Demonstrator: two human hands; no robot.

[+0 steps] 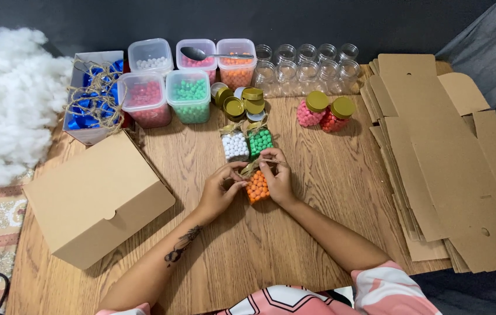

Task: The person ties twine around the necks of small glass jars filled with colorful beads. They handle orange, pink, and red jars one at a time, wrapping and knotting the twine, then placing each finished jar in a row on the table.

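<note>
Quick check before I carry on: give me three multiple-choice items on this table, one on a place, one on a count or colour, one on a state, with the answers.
1. Where does the closed cardboard box lie?
A. left of the hands
B. on the flat cardboard sheets
C. behind the empty jars

2. What colour are the beads in the jar that both hands hold?
A. white
B. green
C. orange

3. What is the state of the two gold-lidded jars right of centre?
A. empty, no lids
B. filled, lids on
C. tipped over, spilling

Answers:
1 A: the box sits on the wooden table to the left of the left hand.
2 C: orange beads show between the left hand and the right hand, which pinch twine at its top.
3 B: both hold pink or red beads under gold lids.
</note>
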